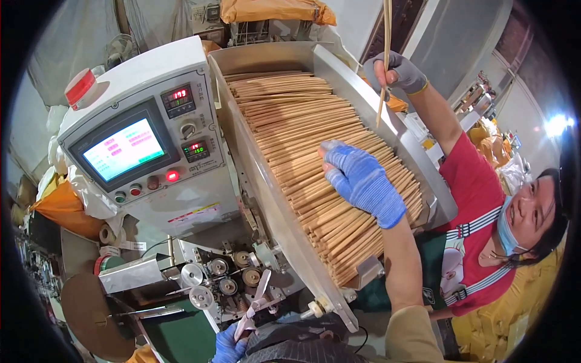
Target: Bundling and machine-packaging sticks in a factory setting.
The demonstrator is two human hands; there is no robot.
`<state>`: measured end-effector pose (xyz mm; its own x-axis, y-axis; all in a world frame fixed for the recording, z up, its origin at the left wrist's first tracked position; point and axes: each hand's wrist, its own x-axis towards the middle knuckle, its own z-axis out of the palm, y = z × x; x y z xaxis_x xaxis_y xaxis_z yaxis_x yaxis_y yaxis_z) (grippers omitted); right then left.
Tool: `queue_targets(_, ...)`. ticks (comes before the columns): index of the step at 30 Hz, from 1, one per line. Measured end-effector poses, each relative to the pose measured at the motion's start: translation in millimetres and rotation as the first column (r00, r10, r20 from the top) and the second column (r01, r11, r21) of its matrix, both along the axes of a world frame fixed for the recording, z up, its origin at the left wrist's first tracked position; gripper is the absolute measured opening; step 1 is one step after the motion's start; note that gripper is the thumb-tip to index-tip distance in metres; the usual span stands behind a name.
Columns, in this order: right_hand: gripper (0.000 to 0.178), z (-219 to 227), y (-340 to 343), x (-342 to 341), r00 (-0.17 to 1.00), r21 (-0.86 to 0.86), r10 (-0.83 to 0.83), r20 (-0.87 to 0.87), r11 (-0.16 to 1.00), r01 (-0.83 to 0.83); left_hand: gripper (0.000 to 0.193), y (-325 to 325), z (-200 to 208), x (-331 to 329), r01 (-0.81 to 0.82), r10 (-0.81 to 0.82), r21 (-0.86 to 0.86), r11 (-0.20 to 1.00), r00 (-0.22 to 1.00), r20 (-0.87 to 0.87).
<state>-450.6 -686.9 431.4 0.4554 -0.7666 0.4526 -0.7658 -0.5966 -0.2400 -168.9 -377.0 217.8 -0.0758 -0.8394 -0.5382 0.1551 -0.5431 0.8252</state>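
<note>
sticks [296, 139] lie under right hand [363, 181], beyond left hand [228, 345].

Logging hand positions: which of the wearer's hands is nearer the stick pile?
Right: the right hand rests on the stick pile; the left hand is apart from it, at the picture's lower edge.
</note>
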Motion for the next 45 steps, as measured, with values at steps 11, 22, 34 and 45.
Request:
queue_targets(11, 0.017, 6, -7, 1, 0.996, 0.037, -0.023, 0.09, 0.999, 0.019, 0.026, -17, 16, -11, -0.066, 0.065, 0.067, 0.996, 0.998, 0.016)
queue_targets(22, 0.015, 8, -2, 0, 0.995, 0.05, -0.104, -0.003, 0.993, 0.104, 0.029, -10, 17, -13, 0.03, -0.023, -0.037, 0.999, 0.984, 0.179)
queue_targets(34, 0.022, -13, 64, -24, 0.998, -0.052, 0.027, 0.051, 0.998, -0.024, 0.034, 31, 10, -1, -0.106, 0.163, -0.204, 0.973, 0.944, 0.288)
queue_targets(45, 0.02, -30, 101, -33, 0.953, -0.271, -0.084, 0.29, 0.948, 0.166, 0.031, 19, 26, -3, -0.154, 0.175, -0.122, 0.981, 0.966, 0.188)
